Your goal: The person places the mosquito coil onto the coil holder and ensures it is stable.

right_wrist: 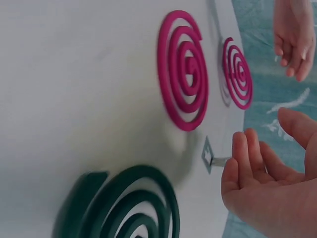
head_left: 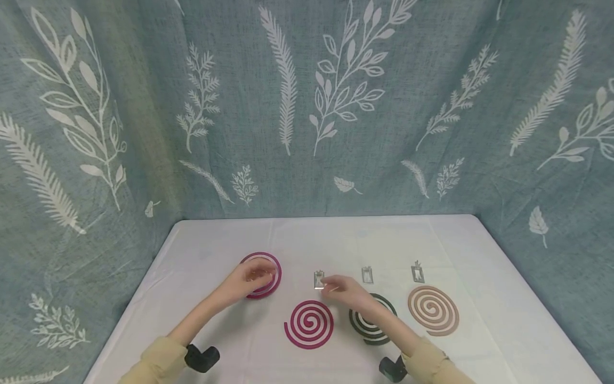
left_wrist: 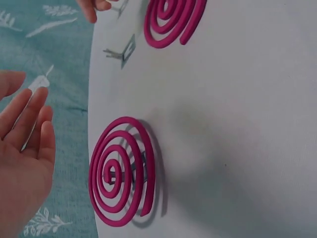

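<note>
On the left, a magenta mosquito coil (head_left: pixel 280 272) is raised on a metal coil stand (left_wrist: pixel 117 177). My left hand (head_left: pixel 251 276) hovers over that coil, its fingers loosely bent and nothing in them. Beside a second small metal stand (head_left: pixel 316 285) is my right hand (head_left: pixel 346 290). In the right wrist view the stand's upright prong (right_wrist: pixel 221 161) reaches toward the fingers; whether they touch it I cannot tell. Nothing shows in the right palm. Another magenta coil (head_left: pixel 309 324) lies flat in the middle of the table, below that stand.
A dark green coil (head_left: pixel 371 340), partly under my right forearm, and a tan coil (head_left: pixel 433 311) lie to the right on the white table (head_left: pixel 230 346). Two more metal stands, one in the middle (head_left: pixel 367 274) and one at right (head_left: pixel 418 273), are behind them. A patterned curtain (head_left: pixel 307 181) borders the table.
</note>
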The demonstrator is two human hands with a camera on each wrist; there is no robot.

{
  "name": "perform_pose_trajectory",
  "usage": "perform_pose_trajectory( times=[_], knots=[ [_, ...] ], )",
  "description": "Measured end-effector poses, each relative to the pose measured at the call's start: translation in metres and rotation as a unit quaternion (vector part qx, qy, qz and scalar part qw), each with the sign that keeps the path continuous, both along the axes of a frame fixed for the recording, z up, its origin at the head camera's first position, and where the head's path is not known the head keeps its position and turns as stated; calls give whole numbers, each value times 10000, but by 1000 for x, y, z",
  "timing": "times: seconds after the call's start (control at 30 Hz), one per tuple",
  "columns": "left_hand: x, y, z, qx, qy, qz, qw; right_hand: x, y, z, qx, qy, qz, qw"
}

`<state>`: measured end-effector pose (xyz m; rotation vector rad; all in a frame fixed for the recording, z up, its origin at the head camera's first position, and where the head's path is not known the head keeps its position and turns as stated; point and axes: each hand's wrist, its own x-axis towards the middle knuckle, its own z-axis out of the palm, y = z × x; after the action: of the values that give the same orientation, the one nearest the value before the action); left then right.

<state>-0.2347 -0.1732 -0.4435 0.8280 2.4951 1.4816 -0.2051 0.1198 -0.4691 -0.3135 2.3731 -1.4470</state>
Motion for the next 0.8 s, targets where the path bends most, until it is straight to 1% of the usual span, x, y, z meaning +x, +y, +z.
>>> perform_pose_trajectory(
  times=[0.03,0.17,0.37,0.47,0.57,0.67,0.8],
  knots=[
    [0,2,-1,-45,28,-118,9999,1,2,0,43,8,18,10000],
    [1,12,-5,-316,110,-436,9985,5,8,0,164,101,86,9998],
    [5,22,-10,-742,109,-762,9943,9,15,0,554,303,28,9980],
    [6,25,-13,-922,105,-930,9913,11,18,0,701,395,119,9967],
    [7,27,-15,-1040,-27,-1111,9884,15,20,-3,938,642,288,9931],
    [10,28,-18,-1108,-173,-1293,9852,17,20,-6,1226,928,445,9871],
    [10,31,-24,-1333,-321,-1394,9807,18,18,-8,1430,1068,666,9817]
  ],
)
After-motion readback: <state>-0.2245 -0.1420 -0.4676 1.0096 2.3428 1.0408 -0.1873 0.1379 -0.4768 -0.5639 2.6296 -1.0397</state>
